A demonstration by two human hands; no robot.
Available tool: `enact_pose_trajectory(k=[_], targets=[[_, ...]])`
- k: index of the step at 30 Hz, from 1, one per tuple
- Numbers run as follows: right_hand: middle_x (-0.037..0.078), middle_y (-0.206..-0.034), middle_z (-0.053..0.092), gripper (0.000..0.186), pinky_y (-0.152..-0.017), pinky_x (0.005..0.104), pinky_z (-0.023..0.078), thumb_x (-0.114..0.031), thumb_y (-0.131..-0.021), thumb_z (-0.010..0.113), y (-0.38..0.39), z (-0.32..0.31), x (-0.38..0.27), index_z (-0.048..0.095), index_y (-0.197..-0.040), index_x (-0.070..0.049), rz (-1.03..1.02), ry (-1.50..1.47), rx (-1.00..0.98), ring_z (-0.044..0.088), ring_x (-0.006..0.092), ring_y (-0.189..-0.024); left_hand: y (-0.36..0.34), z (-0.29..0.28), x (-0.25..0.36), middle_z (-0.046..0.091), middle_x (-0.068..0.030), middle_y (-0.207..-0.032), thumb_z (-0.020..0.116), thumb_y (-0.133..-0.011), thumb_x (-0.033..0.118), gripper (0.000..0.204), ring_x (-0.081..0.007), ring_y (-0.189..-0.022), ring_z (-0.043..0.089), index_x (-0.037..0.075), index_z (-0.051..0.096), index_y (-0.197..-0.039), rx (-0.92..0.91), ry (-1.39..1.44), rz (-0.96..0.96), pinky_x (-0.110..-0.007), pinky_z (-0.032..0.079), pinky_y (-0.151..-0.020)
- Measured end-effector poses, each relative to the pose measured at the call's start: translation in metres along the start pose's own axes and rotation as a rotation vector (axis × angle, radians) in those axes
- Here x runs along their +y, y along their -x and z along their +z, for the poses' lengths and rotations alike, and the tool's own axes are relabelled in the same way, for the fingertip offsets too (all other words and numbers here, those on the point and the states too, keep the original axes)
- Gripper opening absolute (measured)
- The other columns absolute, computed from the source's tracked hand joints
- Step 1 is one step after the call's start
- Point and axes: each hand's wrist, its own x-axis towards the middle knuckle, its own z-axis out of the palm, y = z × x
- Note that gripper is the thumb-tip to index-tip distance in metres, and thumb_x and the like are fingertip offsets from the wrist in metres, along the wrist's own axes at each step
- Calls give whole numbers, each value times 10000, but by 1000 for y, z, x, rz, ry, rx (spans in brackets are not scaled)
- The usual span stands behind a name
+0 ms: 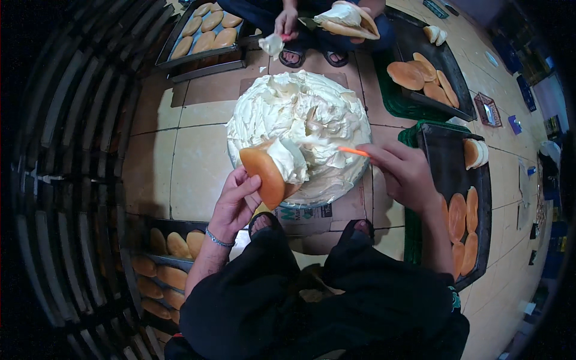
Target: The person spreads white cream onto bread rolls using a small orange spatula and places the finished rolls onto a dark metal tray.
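Hands grip a smooth round bun (264,174) and orange-handled spreader (336,149) over fluffy cream (300,114).

a bakery work floor: trays of buns (204,33), a cream bowl (300,120), wire racks (66,180).

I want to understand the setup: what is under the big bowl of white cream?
A flattened brown cardboard sheet lies under the big bowl of white cream, on the tiled floor. The bowl covers most of the sheet.
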Motion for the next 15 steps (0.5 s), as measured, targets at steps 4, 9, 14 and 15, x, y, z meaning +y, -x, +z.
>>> enact_pose_trajectory(k=[4,9,14,15], targets=[[74,-783,545,542,-589,381,492,32,-709,615,-18,-5,-6,644,-1227,-125,-176,174,-106,601,267,-683,0,1,-3,624,-143,-1212,648,-917,52,412,-228,-1130,629,-39,494,-1289,-9,6,-9,-379,504,-1012],[64,-802,548,529,-565,358,499,5,-734,616,-9,12,-12,630,-1249,-114,-192,192,-146,608,236,-684,-3,1,2,630,-132,-1204,606,-966,116,343,-199,-1092,642,-23,521,-1268,7,75,15,-345,521,-978],[37,-769,504,466,-481,292,469,-77,-798,575,12,55,-41,615,-1261,-43,-171,253,-42,574,150,-640,-18,17,2,593,-123,-1256,569,-991,135,383,-200,-1154,598,-3,477,-1336,257,276,145,-334,494,-1018],[37,-769,504,466,-481,292,469,-77,-798,575,14,56,-48,615,-1261,-43,-177,248,-40,574,150,-640,-18,18,2,550,-135,-1313,545,-999,106,432,-210,-1204,562,3,423,-1401,305,309,198,-333,471,-1051]])
